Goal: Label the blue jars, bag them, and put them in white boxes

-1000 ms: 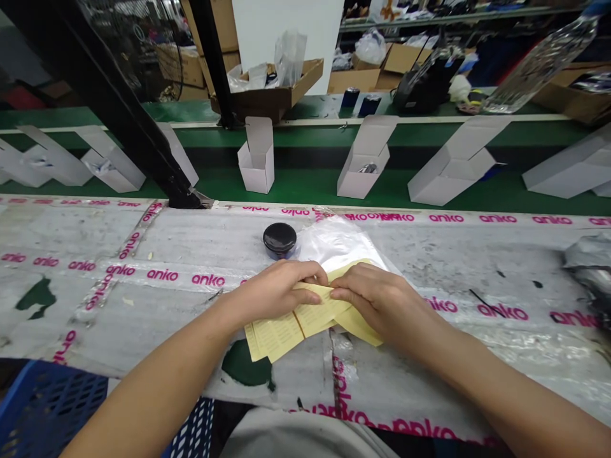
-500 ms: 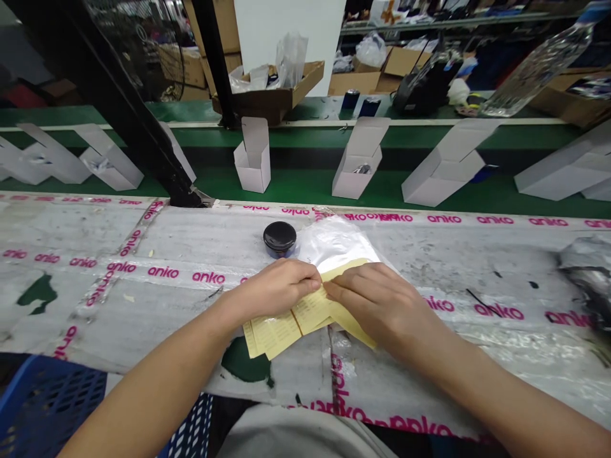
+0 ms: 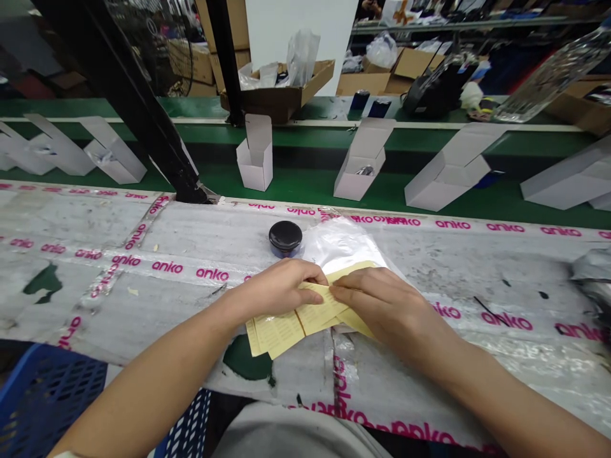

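Left hand: (image 3: 279, 289) closed on the leaflet's upper edge, fingers curled over the paper, thumb hidden.
Right hand: (image 3: 382, 299) grasping the leaflet's other end, fingertips pressed on the paper just beside the left hand's fingers.
Yellow printed leaflet: (image 3: 296, 321) one, folded, under both hands; long axis runs across the person's front, low on the left, rising to the right, though the folds make its exact outline hard to read.
Clear plastic bag: (image 3: 341, 245) one, lying flat, touching the leaflet's far edge.
Black-lidded jar: (image 3: 285, 238) one, upright, just beyond the left hand, beside the bag.
Taped plastic bench cover: (image 3: 157, 222) under all of these.
White cardboard cartons: (image 3: 254, 168) about seven, open, on the green conveyor belt (image 3: 296, 184) beyond the bench; the leftmost overlap, so the count is loose.
Blue plastic crate: (image 3: 48, 401) one, below the bench's near edge, at left.
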Motion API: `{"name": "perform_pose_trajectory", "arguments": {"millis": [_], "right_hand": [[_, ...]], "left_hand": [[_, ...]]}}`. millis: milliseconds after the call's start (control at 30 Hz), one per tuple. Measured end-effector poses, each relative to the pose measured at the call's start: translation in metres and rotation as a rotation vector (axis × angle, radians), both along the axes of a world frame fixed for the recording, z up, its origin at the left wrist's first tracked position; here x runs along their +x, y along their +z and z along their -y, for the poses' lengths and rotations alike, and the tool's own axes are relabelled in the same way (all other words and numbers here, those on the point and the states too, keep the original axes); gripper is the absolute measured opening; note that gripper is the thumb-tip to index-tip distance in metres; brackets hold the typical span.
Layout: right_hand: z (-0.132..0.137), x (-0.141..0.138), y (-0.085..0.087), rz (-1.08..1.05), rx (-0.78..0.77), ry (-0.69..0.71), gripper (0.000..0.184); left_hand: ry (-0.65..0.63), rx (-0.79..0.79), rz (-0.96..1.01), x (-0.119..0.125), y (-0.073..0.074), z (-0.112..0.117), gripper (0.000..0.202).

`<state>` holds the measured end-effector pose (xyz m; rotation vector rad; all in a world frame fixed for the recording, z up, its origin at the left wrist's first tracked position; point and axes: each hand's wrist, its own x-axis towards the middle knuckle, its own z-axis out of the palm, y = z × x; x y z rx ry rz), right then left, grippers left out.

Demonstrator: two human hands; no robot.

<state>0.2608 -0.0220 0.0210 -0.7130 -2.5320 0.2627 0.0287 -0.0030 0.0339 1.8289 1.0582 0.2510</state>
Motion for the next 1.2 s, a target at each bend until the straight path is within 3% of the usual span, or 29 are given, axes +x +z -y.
{"name": "perform_pose_trajectory", "arguments": {"millis": [133,367,633,800,933,1000,1100,1167,1200], "right_hand": [[0.001,-0.002,0.001,0.008,-0.004,-0.003,0.021],[-0.003,-0.013,-0.002,-0.166,-0.315,-0.079,0.016],[0.000,-0.013,-0.008,-0.199,-0.471,-0.138,0.017],[-0.004,-0.014,0.002,-0.297,-0.641,-0.174,0.016],[-0.012,-0.005,0.013,-0.492,-0.859,-0.308,0.015],[-0.016,0.000,0.016,-0.620,-0.945,-0.385,0.018],[-0.020,0.003,0.021,-0.762,-1.065,-0.444,0.023],[-0.021,0.002,0.025,-0.802,-1.152,-0.471,0.029],[-0.021,0.000,0.028,-0.808,-1.195,-0.490,0.031]], "left_hand": [[-0.006,-0.014,-0.002,-0.002,0.001,0.000,0.015],[-0.011,0.024,0.001,0.000,0.001,0.001,0.020],[0.040,0.089,-0.024,0.009,0.000,0.004,0.011],[0.033,0.191,-0.083,0.013,-0.003,0.007,0.008],[0.015,0.244,-0.090,0.001,0.012,0.010,0.022],[0.075,0.269,-0.053,-0.016,0.026,0.009,0.022],[0.354,0.342,-0.024,-0.046,0.040,0.000,0.019],[0.518,0.396,-0.021,-0.061,0.038,-0.010,0.029],[0.535,0.398,-0.009,-0.066,0.033,-0.015,0.044]]}}
